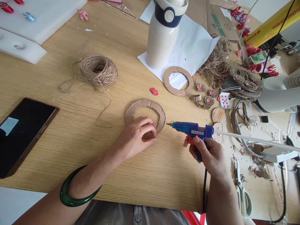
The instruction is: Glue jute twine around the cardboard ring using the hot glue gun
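Observation:
A brown cardboard ring (162, 115) lies on the table in front of me, with a thin strand of twine leading towards it from the left. My left hand (137, 136) has its fingers curled over the ring's near side, gripping it there; part of the ring is hidden beneath them. In my right hand (212, 153) is a blue hot glue gun (193, 128), its nozzle pointing left, just short of the ring's right edge. A clear glue stick (246, 137) sticks out of the gun's back. Left of the ring sits a ball of jute twine (99, 70).
A second cardboard ring (167, 78) rests partly on white paper beside a tall white bottle (161, 40). Small red discs (154, 91) lie nearby. A phone (25, 134) is at left. Scissors (243, 197), cables, paper rosettes (209, 100) and scraps crowd the right.

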Demonstrator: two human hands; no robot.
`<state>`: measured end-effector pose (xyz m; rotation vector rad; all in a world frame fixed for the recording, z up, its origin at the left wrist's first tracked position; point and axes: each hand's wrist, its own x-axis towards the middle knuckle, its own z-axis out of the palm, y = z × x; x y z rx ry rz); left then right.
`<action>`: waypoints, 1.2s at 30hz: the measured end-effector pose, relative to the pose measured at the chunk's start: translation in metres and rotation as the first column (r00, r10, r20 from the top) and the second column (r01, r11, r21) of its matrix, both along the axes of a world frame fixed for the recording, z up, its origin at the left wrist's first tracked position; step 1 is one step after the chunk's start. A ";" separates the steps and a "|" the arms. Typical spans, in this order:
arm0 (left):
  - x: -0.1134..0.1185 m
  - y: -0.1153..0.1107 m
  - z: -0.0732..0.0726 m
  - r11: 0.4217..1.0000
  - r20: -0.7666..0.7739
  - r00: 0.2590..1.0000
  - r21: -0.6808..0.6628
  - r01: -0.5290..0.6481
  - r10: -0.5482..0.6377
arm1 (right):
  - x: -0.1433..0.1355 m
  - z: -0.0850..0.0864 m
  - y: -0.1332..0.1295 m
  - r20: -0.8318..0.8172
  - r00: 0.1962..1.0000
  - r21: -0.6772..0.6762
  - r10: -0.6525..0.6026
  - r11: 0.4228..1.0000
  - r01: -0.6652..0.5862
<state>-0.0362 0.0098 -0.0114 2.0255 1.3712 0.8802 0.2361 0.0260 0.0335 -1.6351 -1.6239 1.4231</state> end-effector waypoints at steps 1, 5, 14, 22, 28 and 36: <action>0.001 0.000 0.000 1.000 0.002 1.000 0.005 -0.011 0.011 | 0.000 0.000 0.000 0.001 1.000 0.002 0.005 1.000 -0.005; 0.005 -0.002 -0.001 0.996 0.003 0.996 0.036 -0.085 0.085 | -0.001 -0.002 -0.001 -0.010 1.000 0.014 0.015 1.000 -0.015; 0.011 -0.004 0.000 0.992 -0.018 0.995 0.081 -0.099 0.101 | -0.010 -0.001 -0.001 -0.013 0.999 -0.009 0.032 0.999 -0.032; 0.014 -0.005 -0.001 0.992 -0.002 0.995 0.081 -0.098 0.099 | -0.012 -0.002 -0.001 -0.015 0.999 -0.014 0.031 0.999 -0.031; 0.014 -0.004 -0.001 0.991 -0.010 0.995 0.089 -0.101 0.102 | -0.015 0.005 -0.004 0.030 0.999 -0.011 0.033 0.999 -0.033; 0.014 -0.004 0.000 0.991 -0.021 0.994 0.086 -0.102 0.104 | -0.013 0.004 -0.004 0.029 0.998 0.002 0.062 0.998 -0.062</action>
